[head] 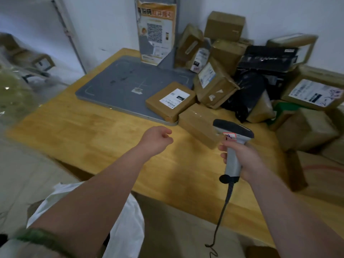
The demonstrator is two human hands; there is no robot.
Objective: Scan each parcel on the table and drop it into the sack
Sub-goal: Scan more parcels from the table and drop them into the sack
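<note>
- Head view: the right hand [242, 161] grips the grey handheld barcode scanner [233, 146], its nose turned toward the flat grey weighing plate [119, 86] on the yellow wooden table [93, 131].
- The left hand [156, 140] hovers just in front of the plate, fingers curled, holding nothing.
- A flat brown cardboard parcel [170, 101] lies on the plate's near right corner, white label up. A heap of brown and black parcels [247, 90] stands right of the plate.
- The white sack [128, 229] lies well in front of the plate, below the table edge.
- Recommendation: aim squarely at the upturned label, then lift the parcel by its free edge.
</note>
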